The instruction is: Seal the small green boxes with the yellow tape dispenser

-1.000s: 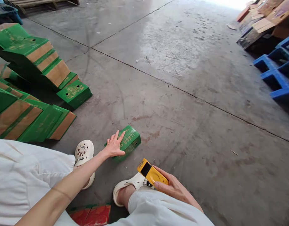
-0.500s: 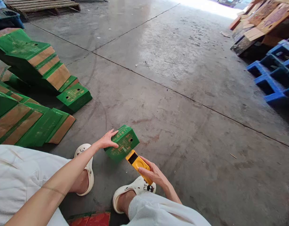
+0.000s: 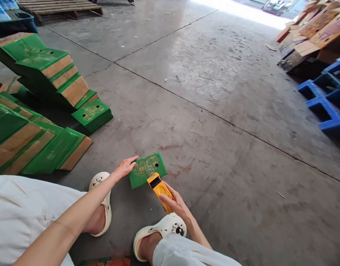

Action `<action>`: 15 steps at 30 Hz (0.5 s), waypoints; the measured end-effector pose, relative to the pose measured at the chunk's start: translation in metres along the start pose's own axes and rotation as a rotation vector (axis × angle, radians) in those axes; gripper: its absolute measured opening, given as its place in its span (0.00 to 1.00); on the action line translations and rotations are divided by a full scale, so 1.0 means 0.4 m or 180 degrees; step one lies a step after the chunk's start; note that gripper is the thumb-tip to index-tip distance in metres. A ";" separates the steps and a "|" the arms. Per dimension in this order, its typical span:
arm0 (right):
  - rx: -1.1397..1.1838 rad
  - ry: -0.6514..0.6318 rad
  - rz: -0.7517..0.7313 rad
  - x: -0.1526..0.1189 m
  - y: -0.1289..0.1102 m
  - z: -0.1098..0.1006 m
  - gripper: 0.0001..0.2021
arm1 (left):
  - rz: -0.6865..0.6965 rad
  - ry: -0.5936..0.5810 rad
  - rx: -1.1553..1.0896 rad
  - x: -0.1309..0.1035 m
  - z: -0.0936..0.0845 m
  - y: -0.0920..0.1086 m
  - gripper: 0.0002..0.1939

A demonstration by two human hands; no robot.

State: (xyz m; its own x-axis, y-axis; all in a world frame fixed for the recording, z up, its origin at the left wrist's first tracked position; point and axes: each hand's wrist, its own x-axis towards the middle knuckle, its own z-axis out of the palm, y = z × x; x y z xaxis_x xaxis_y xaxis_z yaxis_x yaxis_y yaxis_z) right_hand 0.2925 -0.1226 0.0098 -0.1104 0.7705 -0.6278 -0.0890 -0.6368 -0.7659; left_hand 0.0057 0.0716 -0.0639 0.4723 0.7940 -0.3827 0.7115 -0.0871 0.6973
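Note:
My left hand [image 3: 126, 167] grips the left edge of a small green cardboard box [image 3: 143, 176], fingertips over its upper edge. The printed face with a round black hole is turned up toward me. My right hand [image 3: 174, 199] is wrapped round a yellow handheld device [image 3: 162, 191] with a dark screen and a round raised part. The device's upper end lies against, or just over, the box's lower right edge; actual contact cannot be made out. Part of the box is hidden behind the device.
Green and brown cardboard boxes [image 3: 48, 61] lean in rows at the left. At the right stand blue plastic pallets [image 3: 322, 99] and flattened cartons [image 3: 311, 48]. A wooden pallet [image 3: 64, 7] lies far left. Two white clogs [image 3: 164, 227] rest on the concrete floor.
The green box has tilted, so its printed face now shows flatter toward me and its top side no longer shows. The yellow device's end now overlaps the box's lower edge. The view has shifted slightly.

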 end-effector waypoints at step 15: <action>0.0021 0.0147 0.0190 -0.059 -0.055 0.073 0.47 | 0.0224 0.0067 0.1715 -0.081 0.140 0.109 0.75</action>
State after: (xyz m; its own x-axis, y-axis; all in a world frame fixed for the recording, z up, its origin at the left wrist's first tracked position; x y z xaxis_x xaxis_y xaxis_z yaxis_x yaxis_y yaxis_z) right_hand 0.2682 -0.1275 0.0453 -0.0699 0.7315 -0.6782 -0.0900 -0.6817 -0.7261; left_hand 0.0505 0.0084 -0.0550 0.5218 0.7865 -0.3303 0.8471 -0.4321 0.3092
